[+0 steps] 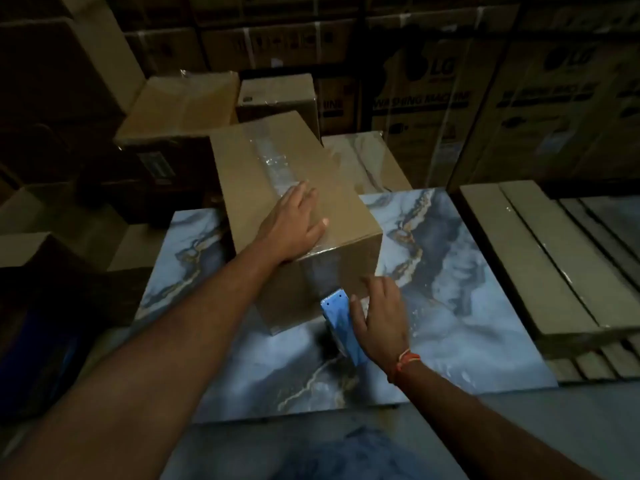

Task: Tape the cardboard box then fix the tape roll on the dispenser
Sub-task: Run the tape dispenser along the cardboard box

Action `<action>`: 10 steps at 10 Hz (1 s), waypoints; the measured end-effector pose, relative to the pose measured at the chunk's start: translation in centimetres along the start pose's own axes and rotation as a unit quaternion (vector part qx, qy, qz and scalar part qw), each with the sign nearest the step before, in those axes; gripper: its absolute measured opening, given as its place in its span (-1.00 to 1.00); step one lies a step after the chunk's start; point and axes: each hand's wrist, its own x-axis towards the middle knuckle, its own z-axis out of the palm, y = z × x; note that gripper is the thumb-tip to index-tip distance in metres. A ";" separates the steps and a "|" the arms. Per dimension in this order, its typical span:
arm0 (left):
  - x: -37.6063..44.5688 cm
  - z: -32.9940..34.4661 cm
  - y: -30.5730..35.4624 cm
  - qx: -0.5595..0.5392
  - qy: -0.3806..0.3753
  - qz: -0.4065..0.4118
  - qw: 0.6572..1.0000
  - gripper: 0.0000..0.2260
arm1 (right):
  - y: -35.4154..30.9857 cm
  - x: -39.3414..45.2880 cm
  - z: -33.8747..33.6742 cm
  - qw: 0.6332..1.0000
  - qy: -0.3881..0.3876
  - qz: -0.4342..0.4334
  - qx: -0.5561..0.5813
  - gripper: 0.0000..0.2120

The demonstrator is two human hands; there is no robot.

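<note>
A brown cardboard box point(242, 174) stands on a blue marbled slab point(460, 282). A strip of clear tape point(275, 164) runs along its top seam and down its near side. My left hand point(294, 223) lies flat on the box top at the near edge, fingers spread over the tape. My right hand point(379, 317) grips a blue tape dispenser point(337, 315) whose toothed blade touches the box's near side low down. The tape roll itself is hidden behind my hand.
Other cardboard boxes point(180, 109) stand behind and to the left. Large printed cartons point(433, 98) are stacked along the back. Long flat packs point(526, 258) lie to the right of the slab. The room is dim.
</note>
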 end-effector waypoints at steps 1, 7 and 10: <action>0.7 0.5 -0.7 0.023 -0.060 0.014 0.998 -0.38 | 1.4 -1.3 1.6 0.994 -0.073 0.077 0.007 -0.62; 1.7 1.6 -1.4 0.036 -0.084 0.017 0.996 -0.34 | 1.2 -4.2 2.6 0.891 -0.159 0.218 0.365 -0.51; 1.6 1.6 -1.5 0.037 -0.083 0.023 0.996 -0.34 | -0.9 -6.3 0.6 0.897 -0.152 0.212 0.356 -0.62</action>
